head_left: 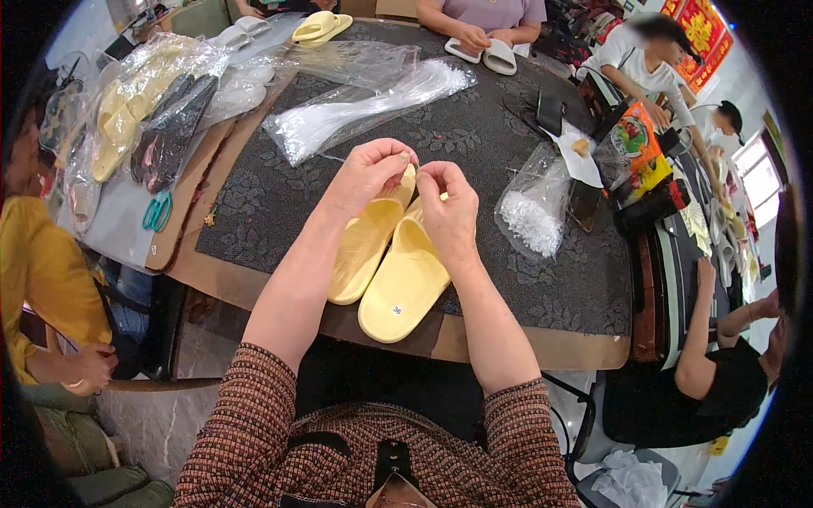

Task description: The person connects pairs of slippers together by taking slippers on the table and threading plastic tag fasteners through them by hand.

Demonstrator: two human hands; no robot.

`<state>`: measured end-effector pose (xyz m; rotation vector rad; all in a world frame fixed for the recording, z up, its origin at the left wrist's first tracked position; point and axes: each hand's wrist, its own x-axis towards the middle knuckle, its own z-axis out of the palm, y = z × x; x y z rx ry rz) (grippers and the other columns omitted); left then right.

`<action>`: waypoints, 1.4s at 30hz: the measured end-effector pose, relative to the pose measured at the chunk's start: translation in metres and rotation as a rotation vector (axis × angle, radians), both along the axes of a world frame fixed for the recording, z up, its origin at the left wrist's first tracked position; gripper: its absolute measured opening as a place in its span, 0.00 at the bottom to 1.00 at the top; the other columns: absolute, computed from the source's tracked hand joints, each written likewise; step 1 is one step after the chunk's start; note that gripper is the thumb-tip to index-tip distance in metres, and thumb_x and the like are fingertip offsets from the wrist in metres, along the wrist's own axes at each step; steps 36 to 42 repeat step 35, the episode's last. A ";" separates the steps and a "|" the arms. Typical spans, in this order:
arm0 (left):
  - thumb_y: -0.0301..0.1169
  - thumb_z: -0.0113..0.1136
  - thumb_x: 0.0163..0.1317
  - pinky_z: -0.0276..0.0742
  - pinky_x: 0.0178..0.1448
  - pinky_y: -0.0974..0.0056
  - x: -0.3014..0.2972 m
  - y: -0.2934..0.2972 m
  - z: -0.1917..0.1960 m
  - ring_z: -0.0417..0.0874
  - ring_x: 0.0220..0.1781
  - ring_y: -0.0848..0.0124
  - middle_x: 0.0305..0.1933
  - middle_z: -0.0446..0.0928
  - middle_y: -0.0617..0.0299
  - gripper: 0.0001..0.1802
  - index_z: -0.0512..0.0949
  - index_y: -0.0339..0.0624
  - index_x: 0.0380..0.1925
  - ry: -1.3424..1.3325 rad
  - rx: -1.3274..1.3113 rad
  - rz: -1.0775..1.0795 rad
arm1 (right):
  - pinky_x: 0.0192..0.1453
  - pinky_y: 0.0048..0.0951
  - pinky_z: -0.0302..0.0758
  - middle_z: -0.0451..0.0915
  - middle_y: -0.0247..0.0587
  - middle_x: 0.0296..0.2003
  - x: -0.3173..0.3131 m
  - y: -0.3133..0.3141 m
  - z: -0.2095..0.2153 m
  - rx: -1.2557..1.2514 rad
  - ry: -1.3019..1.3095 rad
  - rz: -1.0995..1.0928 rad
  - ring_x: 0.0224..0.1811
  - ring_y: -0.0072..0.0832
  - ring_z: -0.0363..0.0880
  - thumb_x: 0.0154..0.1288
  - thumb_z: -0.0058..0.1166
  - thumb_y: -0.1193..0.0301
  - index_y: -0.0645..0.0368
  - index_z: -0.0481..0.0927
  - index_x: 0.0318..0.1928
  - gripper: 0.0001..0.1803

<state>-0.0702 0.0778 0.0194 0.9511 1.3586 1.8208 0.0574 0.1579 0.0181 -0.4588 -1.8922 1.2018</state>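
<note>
A pair of pale yellow slippers lies side by side at the near edge of the dark patterned table, the left slipper [351, 269] partly behind the right slipper [403, 292]. A small white sticker is on the heel of the right one. Over their far ends, my left hand [370, 179] and my right hand [450, 210] are close together, each with thumb and fingertips pinched. Whatever sits between the fingertips is too small to make out. Beyond my hands lies a clear bag of long, thin white strands [364, 110].
Right of my hands is a clear bag of small white pieces [532, 222], near a black bottle [650, 208]. Bagged slippers [127, 127] and teal-handled scissors [157, 212] lie at left. Across the table, a person handles light grey slippers [500, 57]. Other people sit on both sides.
</note>
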 end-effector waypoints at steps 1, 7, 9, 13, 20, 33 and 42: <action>0.28 0.54 0.64 0.67 0.32 0.79 0.001 0.002 0.000 0.70 0.26 0.86 0.26 0.74 0.72 0.06 0.79 0.39 0.33 -0.027 0.015 0.000 | 0.34 0.26 0.74 0.78 0.41 0.26 0.000 0.003 -0.003 0.001 0.021 -0.008 0.29 0.25 0.77 0.58 0.53 0.78 0.64 0.77 0.34 0.04; 0.28 0.53 0.65 0.72 0.41 0.73 -0.001 -0.002 -0.003 0.75 0.33 0.79 0.29 0.77 0.66 0.07 0.78 0.36 0.36 -0.026 0.248 0.085 | 0.55 0.38 0.68 0.74 0.49 0.48 -0.003 0.008 -0.005 0.419 0.112 -0.251 0.51 0.39 0.73 0.55 0.54 0.79 0.64 0.72 0.50 0.19; 0.28 0.53 0.66 0.73 0.42 0.72 0.002 -0.002 0.001 0.76 0.34 0.77 0.30 0.77 0.65 0.07 0.78 0.36 0.36 0.016 0.273 0.069 | 0.62 0.41 0.61 0.70 0.49 0.53 -0.001 0.005 -0.004 0.412 0.109 -0.205 0.58 0.44 0.66 0.54 0.54 0.79 0.63 0.68 0.56 0.26; 0.27 0.51 0.66 0.73 0.42 0.70 0.009 -0.006 0.008 0.77 0.34 0.76 0.31 0.78 0.63 0.08 0.77 0.36 0.38 0.101 0.351 -0.055 | 0.59 0.40 0.63 0.74 0.47 0.50 0.000 0.000 0.000 0.499 0.053 -0.105 0.54 0.43 0.70 0.55 0.54 0.78 0.62 0.67 0.58 0.27; 0.27 0.51 0.66 0.73 0.42 0.70 0.006 -0.023 0.015 0.78 0.35 0.74 0.34 0.80 0.59 0.08 0.77 0.36 0.38 0.091 0.364 -0.131 | 0.57 0.37 0.67 0.77 0.44 0.46 0.003 0.003 0.004 0.162 -0.032 0.297 0.52 0.39 0.73 0.57 0.57 0.74 0.59 0.73 0.51 0.19; 0.29 0.50 0.66 0.73 0.60 0.51 -0.061 -0.031 -0.007 0.80 0.44 0.59 0.40 0.79 0.51 0.06 0.76 0.40 0.35 -0.610 0.815 0.211 | 0.36 0.17 0.72 0.79 0.32 0.27 0.025 0.025 0.040 -0.263 0.039 0.346 0.28 0.16 0.75 0.63 0.52 0.75 0.64 0.81 0.38 0.07; 0.29 0.51 0.66 0.70 0.63 0.50 -0.071 -0.026 -0.018 0.79 0.47 0.59 0.42 0.79 0.51 0.06 0.76 0.40 0.37 -0.640 0.809 0.276 | 0.37 0.17 0.74 0.82 0.33 0.29 0.047 0.036 0.057 -0.200 -0.087 0.264 0.32 0.17 0.78 0.64 0.55 0.72 0.63 0.82 0.37 0.07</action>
